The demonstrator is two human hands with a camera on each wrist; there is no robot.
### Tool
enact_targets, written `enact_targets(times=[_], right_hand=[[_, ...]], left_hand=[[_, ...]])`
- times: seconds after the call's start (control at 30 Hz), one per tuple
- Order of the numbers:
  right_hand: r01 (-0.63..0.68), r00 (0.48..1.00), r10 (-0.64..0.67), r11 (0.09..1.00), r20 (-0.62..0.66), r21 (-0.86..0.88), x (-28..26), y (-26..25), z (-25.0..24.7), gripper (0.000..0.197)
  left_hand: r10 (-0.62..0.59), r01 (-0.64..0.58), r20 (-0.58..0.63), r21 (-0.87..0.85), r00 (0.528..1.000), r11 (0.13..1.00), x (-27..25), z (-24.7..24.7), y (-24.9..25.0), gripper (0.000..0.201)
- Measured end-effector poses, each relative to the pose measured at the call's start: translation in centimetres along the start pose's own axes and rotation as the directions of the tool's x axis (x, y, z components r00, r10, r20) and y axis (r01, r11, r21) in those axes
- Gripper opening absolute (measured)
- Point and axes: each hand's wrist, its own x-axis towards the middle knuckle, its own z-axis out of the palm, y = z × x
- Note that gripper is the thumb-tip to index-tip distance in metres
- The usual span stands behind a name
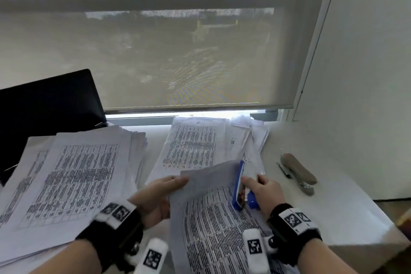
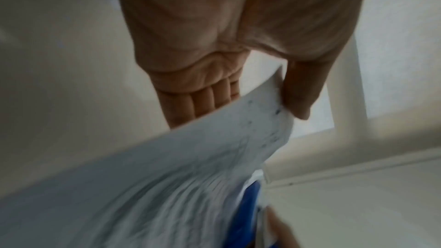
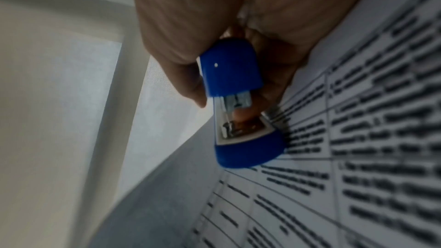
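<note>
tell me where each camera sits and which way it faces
Head: on the head, facing forward and down at the white printed paper sheet; left hand and right hand show.
Left wrist: along the left palm toward fingers pinching the sheet.
Right wrist: along the right hand gripping the blue plastic stapler.
Shared: all three show sheet and stapler.

A small blue plastic stapler (image 1: 237, 187) sits tilted at the upper right edge of curled white printed paper sheets (image 1: 211, 229).

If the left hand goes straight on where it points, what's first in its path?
Likely the blue stapler in the right hand, across the held sheets the left hand pinches; depth is unclear, so it might pass behind it.
</note>
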Motion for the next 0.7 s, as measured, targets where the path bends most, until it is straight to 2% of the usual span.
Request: enact_targets(times=[0.03,0.1,0.17,0.2,0.27,0.3,0.4,0.47,0.53,0.6,0.63,0.7], right_hand=[[-0.035,0.999,0.035,0.997,0.005,0.065,-0.1,-0.1,-0.1,0.02],[-0.109,0.994,0.108,0.975,0.016,0.193,-0.3,-0.3,-0.4,0.018],[-0.192,0.981,0.184,0.938,0.055,0.288,-0.8,-1.1,-0.4,0.007],[-0.237,0.971,0.218,0.91,0.096,0.341,-1.2,-1.6,-0.6,0.009],[-0.31,0.949,0.258,0.862,0.179,0.401,-2.1,-3.1,-1.3,0.013],[-0.313,0.946,0.252,0.874,0.204,0.372,-2.7,-4.0,-1.9,0.014],[-0.145,0.955,0.08,0.966,0.286,0.213,-4.1,-5.7,-3.6,0.018],[-0.001,0.958,-0.004,1.0,0.285,0.017,-5.3,-6.9,-4.0,0.005],[0.092,0.958,-0.04,0.981,0.285,-0.172,-5.9,-7.9,-4.4,0.033],[0.144,0.965,-0.091,0.967,0.245,-0.209,-6.3,-9.3,-4.7,0.042],[0.193,0.964,-0.151,0.963,0.219,-0.186,-6.8,-10.4,-4.6,0.038],[0.331,0.939,-0.314,0.937,0.141,-0.11,-7.9,-13.0,-4.3,0.032]], left_hand=[[-0.002,0.001,0.012,0.008,1.0,1.0,-0.6,0.3,-0.8,0.06],[0.006,0.003,-0.087,0.101,0.996,0.995,-0.7,0.6,-2.7,0.051],[0.083,-0.015,-0.265,0.248,0.961,0.969,0.0,0.9,-3.9,0.048],[0.135,-0.033,-0.322,0.303,0.937,0.952,0.3,1.1,-4.2,0.039],[0.206,-0.057,-0.399,0.354,0.893,0.933,0.8,1.6,-4.3,0.017],[0.231,-0.07,-0.416,0.367,0.879,0.928,0.8,1.8,-4.0,0.011],[0.285,-0.116,-0.396,0.398,0.873,0.91,-0.2,2.6,-2.4,0.012],[0.321,-0.168,-0.356,0.4,0.878,0.901,-1.1,3.1,-0.9,0.014],[0.36,-0.226,-0.312,0.392,0.879,0.892,-2.3,3.7,1.0,0.012],[0.423,-0.308,-0.274,0.377,0.864,0.874,-4.2,5.0,3.5,0.007],[0.476,-0.366,-0.275,0.368,0.835,0.855,-5.0,5.6,4.9,0.01],[0.6,-0.507,-0.294,0.336,0.744,0.793,-6.5,6.7,7.7,0.008]])
